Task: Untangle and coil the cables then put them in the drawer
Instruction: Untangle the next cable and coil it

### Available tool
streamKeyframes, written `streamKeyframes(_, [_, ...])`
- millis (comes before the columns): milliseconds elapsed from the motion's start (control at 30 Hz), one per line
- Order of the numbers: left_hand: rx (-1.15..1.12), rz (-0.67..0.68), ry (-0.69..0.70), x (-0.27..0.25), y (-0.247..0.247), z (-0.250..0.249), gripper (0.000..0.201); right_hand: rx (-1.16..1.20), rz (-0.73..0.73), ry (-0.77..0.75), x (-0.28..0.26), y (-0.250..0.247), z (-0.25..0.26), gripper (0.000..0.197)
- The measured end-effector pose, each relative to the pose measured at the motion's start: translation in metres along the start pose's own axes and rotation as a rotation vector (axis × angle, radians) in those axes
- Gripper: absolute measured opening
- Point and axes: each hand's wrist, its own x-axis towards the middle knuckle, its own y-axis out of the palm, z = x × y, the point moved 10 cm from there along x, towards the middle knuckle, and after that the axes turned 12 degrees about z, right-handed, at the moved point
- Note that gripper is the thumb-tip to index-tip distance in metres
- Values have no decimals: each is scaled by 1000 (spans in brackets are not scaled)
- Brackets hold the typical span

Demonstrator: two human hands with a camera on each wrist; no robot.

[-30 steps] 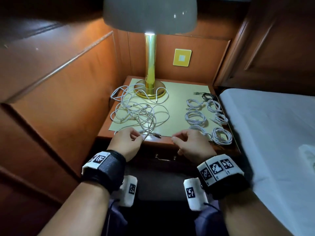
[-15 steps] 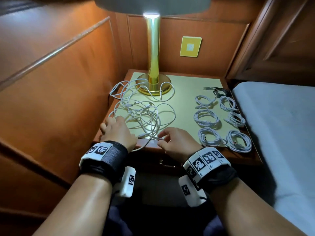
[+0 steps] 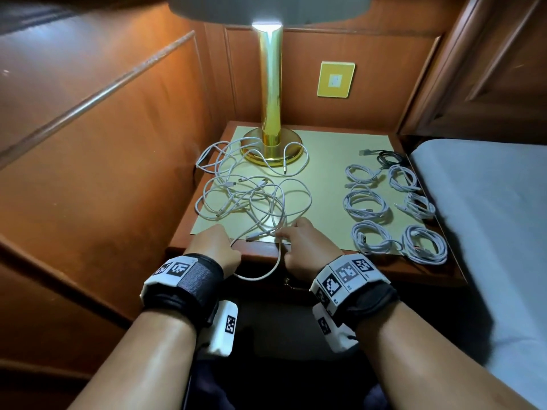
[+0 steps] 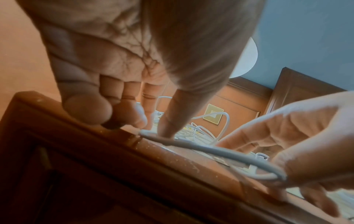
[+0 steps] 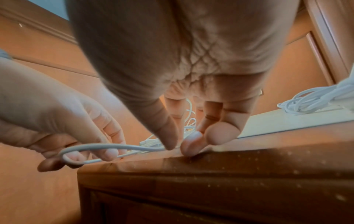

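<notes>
A loose tangle of white cables [image 3: 251, 196] lies on the left half of the nightstand top [image 3: 325, 161], round the lamp base. One white cable [image 3: 260, 276] leads out of it and hangs in a loop over the front edge. My left hand [image 3: 220, 247] pinches that cable [image 4: 191, 144] at the edge, thumb against fingers [image 4: 134, 115]. My right hand [image 3: 288, 235] pinches the same cable [image 5: 114, 147] between thumb and fingertips [image 5: 220, 133]. Several coiled white cables [image 3: 367, 202] lie in rows on the right half. The drawer is shut; its brass handle [image 3: 291, 285] shows below the edge.
A brass lamp [image 3: 270, 113] stands at the back of the top. A coiled black cable [image 3: 387, 156] lies at the back right. Wood panelling closes the left and back. A bed with a pale sheet [image 3: 488, 217] adjoins on the right.
My left hand has come back from the tangle to the front edge. A loop of white cable now hangs over the edge between the two hands.
</notes>
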Motion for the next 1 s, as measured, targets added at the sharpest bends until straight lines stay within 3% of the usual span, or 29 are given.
streamKeyframes(200, [-26, 12, -14, 4, 0, 7, 17, -6, -57, 19, -3, -8, -8, 36])
streamKeyframes(300, [-154, 23, -3, -1, 0, 3, 13, 11, -94, 34, -5, -14, -11, 30])
streamKeyframes(367, [-392, -1, 1, -7, -3, 1, 8, 44, -122, 63, -6, -19, -14, 25])
streamKeyframes(567, [-1332, -170, 66, -9, -21, 0, 31, 180, -190, 153, -6, -43, -27, 25])
streamKeyframes(667, [-1608, -311, 74, -15, -31, 11, 39, 241, -177, 150, -5, -46, -28, 33])
streamKeyframes(767, [-1891, -377, -1, -15, -26, 24, 36, 362, -293, 152, -14, -62, -34, 29])
streamKeyframes(867, [-1899, -504, -6, -18, -32, 35, 39, 436, -380, 107, -18, -75, -40, 22])
streamKeyframes(933, [-1786, -521, 27, -18, -37, 36, 42, 491, -410, 97, -22, -77, -42, 37])
streamKeyframes(1000, [-1603, -497, 55, -15, -39, 34, 42, 404, -374, 107, -19, -72, -41, 46])
